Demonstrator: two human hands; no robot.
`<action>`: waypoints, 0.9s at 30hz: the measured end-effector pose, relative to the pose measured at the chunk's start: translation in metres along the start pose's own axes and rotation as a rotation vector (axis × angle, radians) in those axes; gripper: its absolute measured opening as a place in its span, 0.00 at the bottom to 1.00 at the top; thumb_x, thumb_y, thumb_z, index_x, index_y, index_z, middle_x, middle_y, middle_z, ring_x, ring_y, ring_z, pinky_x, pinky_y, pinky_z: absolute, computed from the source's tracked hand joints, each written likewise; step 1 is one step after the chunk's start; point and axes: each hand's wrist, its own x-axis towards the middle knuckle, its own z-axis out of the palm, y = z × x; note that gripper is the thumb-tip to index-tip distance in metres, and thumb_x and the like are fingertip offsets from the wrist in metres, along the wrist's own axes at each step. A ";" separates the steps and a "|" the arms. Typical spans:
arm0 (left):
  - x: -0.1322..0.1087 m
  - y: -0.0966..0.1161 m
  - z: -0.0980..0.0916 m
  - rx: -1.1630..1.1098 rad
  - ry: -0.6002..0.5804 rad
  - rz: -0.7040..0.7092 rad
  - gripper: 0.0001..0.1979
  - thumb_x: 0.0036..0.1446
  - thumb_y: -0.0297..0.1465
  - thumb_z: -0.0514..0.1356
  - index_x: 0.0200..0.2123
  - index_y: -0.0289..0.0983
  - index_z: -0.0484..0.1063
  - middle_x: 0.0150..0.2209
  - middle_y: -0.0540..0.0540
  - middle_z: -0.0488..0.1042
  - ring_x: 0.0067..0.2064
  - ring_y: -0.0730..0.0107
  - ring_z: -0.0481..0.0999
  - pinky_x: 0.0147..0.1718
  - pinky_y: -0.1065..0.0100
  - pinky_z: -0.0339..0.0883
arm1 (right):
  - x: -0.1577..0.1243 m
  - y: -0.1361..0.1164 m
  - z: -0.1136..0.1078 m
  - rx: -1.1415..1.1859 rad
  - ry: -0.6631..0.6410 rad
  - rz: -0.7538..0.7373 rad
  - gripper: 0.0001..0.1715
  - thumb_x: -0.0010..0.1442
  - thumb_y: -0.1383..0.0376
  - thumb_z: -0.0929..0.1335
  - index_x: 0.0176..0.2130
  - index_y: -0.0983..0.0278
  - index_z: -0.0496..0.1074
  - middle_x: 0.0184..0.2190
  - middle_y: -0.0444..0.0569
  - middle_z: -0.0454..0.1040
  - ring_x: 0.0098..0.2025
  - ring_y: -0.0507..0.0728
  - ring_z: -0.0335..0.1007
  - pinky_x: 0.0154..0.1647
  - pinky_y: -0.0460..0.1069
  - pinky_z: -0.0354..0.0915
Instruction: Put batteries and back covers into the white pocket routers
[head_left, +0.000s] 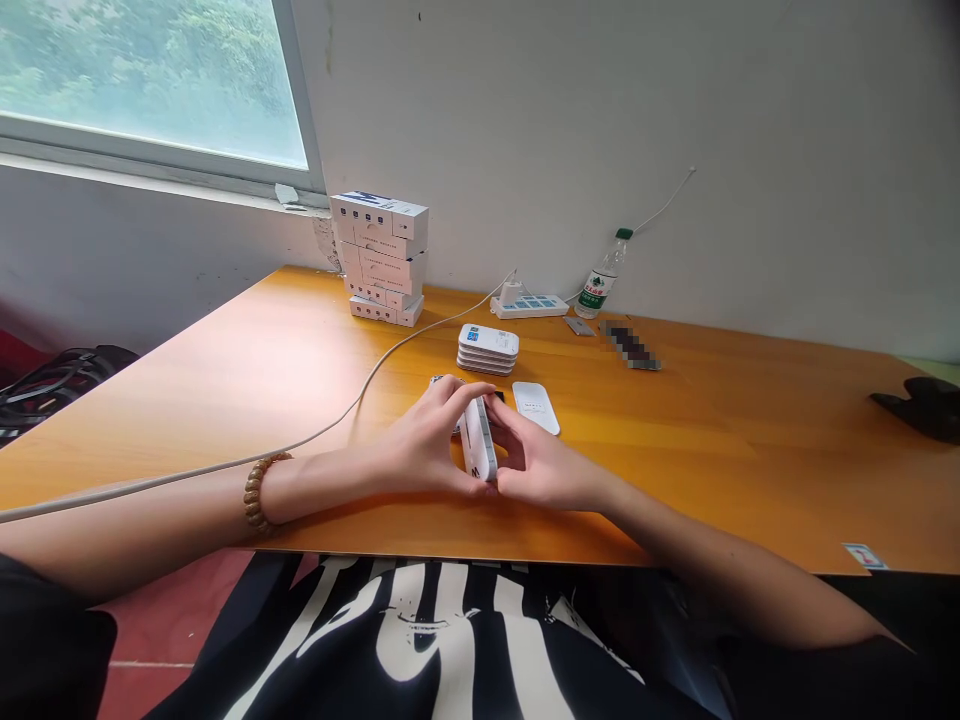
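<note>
A slim white device (pixel 474 440) with rounded ends stands on its narrow side near the table's front. My left hand (pixel 420 435) grips its ends between thumb and fingers. From the other side, my right hand (pixel 551 468) holds the same device, with the thumbs of both hands close together at its near end. Small dark slots show along its edge. Just beyond my right hand lies a flat white cover (pixel 537 408). A small dark item, partly hidden by my fingers, is behind the device. Further back is a neat stack of similar white devices (pixel 487 350).
White boxes (pixel 384 262) are piled at the back left. A power strip (pixel 529 305) with a plugged-in charger stands by the wall, its pale cable (pixel 367 385) crossing leftward over my left forearm. A bottle (pixel 600 280), a blurred-out phone-like item (pixel 630 345) and a black object (pixel 922 408) lie rightward.
</note>
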 end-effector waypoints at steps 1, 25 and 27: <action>-0.001 0.001 0.000 -0.009 0.001 -0.004 0.52 0.43 0.38 0.76 0.69 0.49 0.55 0.58 0.40 0.63 0.59 0.44 0.70 0.56 0.43 0.75 | -0.001 -0.001 0.002 -0.007 0.003 -0.003 0.58 0.57 0.72 0.71 0.77 0.51 0.46 0.74 0.56 0.59 0.76 0.70 0.54 0.52 0.54 0.79; -0.001 -0.005 0.008 -0.104 0.048 0.097 0.56 0.41 0.38 0.77 0.70 0.52 0.51 0.60 0.40 0.60 0.54 0.50 0.69 0.48 0.49 0.79 | 0.010 -0.003 -0.012 0.248 0.182 0.175 0.42 0.63 0.56 0.74 0.70 0.52 0.58 0.70 0.57 0.62 0.64 0.68 0.73 0.47 0.57 0.80; -0.002 -0.005 0.010 -0.130 0.050 0.137 0.56 0.41 0.37 0.77 0.69 0.53 0.51 0.60 0.40 0.60 0.53 0.53 0.70 0.45 0.52 0.80 | 0.012 -0.004 -0.016 0.295 0.109 0.197 0.38 0.63 0.55 0.75 0.67 0.54 0.63 0.64 0.57 0.70 0.56 0.64 0.79 0.44 0.54 0.80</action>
